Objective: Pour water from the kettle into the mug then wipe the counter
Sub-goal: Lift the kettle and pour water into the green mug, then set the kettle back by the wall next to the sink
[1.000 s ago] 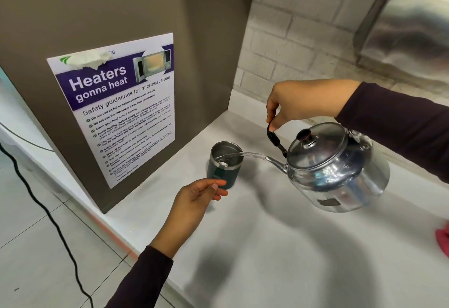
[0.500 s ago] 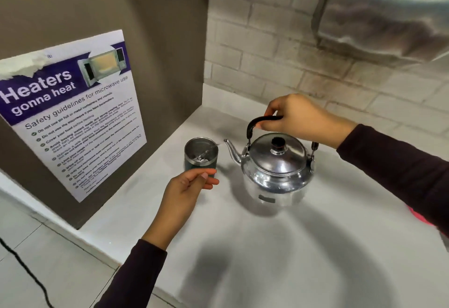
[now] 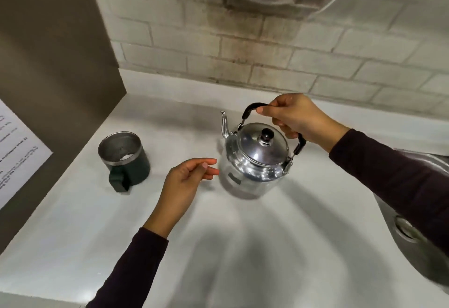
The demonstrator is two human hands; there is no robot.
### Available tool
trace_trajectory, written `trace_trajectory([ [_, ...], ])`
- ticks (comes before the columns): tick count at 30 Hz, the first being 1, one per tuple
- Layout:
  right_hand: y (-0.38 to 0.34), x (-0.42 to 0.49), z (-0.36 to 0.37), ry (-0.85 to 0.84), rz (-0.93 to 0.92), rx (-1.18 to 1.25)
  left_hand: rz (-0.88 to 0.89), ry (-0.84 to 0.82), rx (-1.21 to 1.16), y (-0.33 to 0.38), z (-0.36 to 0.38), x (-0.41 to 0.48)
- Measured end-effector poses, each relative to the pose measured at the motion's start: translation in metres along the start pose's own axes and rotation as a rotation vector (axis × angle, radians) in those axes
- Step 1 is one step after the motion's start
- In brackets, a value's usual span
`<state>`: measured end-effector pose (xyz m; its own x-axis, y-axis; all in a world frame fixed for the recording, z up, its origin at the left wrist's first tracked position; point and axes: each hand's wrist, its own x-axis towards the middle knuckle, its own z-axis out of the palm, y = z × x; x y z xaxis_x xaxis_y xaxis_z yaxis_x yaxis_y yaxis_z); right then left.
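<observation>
Pale surface (image 3: pixel 243 247) under a whitewashed brick wall (image 3: pixel 243 47), stained dark near middle. Far left: brown cabinet side (image 3: pixel 48 64) carrying a printed notice (image 3: pixel 14 152), text blurred. Next, dark green mug (image 3: pixel 125 159) with steel rim, upright on the surface, handle turned toward the camera, something pale and glinting inside; whether water, cannot tell. Left hand (image 3: pixel 187 183) between mug and kettle, apart from the mug, loosely half-curled and holding nothing, fingertips (image 3: pixel 210 161) just beside the kettle's wall; touching or not, cannot tell. Shiny metal kettle (image 3: pixel 255 161) upright, base seemingly on the surface, spout (image 3: pixel 224 123) pointing up and left, black-knobbed lid (image 3: pixel 263 144) seated. Right hand (image 3: pixel 296 118) wrapped around the black arched handle (image 3: pixel 251 109) above the lid. Dark sleeves on both arms. Far right: curved steel sink (image 3: pixel 413 247) edge, partly covered by the right sleeve.
</observation>
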<state>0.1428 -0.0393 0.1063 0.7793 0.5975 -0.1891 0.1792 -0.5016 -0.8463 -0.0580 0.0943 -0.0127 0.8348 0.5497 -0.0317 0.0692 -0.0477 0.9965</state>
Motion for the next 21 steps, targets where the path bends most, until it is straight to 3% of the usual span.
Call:
trace_trajectory([
  [9, 0.09, 0.021, -0.076, 0.211, 0.183, 0.361, -0.045, -0.16, 0.033, 0.003, 0.1, 0.024],
  [16, 0.132, 0.066, -0.102, 0.37, 0.264, 0.86, -0.081, -0.183, 0.054, -0.001, 0.151, 0.042],
  [21, 0.144, 0.099, -0.111, 0.477, 0.316, 1.048, -0.093, -0.172, 0.073, -0.007, 0.169, 0.053],
])
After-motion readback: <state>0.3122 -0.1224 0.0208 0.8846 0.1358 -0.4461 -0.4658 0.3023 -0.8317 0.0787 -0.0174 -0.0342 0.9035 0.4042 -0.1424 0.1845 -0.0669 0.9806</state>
